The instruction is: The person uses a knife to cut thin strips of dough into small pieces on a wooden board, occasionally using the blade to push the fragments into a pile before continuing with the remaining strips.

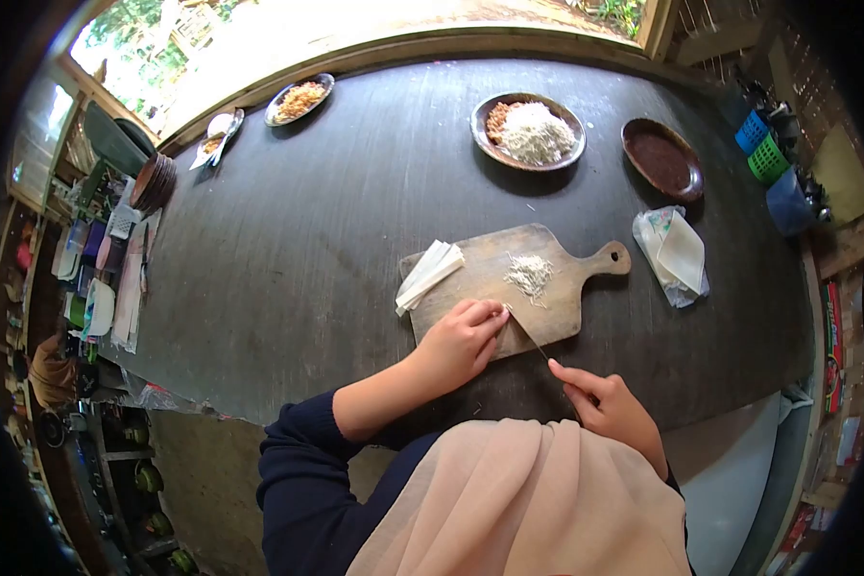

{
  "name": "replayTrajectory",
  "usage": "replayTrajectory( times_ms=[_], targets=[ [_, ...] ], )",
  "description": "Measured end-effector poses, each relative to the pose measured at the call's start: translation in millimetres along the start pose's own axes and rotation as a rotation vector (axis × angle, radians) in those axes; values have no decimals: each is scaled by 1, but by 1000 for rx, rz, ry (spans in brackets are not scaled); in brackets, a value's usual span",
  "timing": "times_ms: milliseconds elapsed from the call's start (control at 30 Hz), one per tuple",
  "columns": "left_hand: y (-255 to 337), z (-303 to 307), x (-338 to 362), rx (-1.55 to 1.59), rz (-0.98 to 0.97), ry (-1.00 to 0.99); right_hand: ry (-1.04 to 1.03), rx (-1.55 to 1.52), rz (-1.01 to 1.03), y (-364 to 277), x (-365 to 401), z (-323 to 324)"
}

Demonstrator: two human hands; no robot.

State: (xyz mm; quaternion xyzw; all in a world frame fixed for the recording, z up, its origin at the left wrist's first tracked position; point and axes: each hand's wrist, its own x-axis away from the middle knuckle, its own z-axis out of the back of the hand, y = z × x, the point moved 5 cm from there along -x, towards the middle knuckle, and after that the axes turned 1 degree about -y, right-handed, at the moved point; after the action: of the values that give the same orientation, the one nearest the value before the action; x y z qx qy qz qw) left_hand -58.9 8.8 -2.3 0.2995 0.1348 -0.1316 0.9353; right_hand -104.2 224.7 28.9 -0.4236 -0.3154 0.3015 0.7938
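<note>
A wooden cutting board (562, 302) with a short handle lies on the dark table in front of me. My right hand (607, 401) is wrapped around the handle of a knife (530, 337), whose thin blade reaches over the board's near edge. Close to the blade tip, my left hand (463, 336) presses its fingers together on the board. A small white bit shows at its fingertips, but what it grips is mostly hidden. Flat white strips (429, 276) are stacked at the board's left side. A small heap of fine white shreds (529, 276) lies beyond the blade.
Farther back, a plate (478, 144) carries white shreds and brownish pieces. An empty brown oval dish (662, 159) and a plastic packet with white sheets (677, 252) are on the right. Another filled plate (300, 100) and stacked brown dishes (154, 182) stand at the left.
</note>
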Motion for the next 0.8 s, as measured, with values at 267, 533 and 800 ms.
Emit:
replayTrajectory(
  times_ms=[267,533,800],
  targets=[
    [-1,-2,1,-2,-18,2,12,20,-15,-5,-6,-2],
    [1,-1,0,2,-28,15,70,45,75,-4,-4,-1],
    [-1,-1,0,23,-23,39,24,60,74,-2,-6,-4]
  ],
)
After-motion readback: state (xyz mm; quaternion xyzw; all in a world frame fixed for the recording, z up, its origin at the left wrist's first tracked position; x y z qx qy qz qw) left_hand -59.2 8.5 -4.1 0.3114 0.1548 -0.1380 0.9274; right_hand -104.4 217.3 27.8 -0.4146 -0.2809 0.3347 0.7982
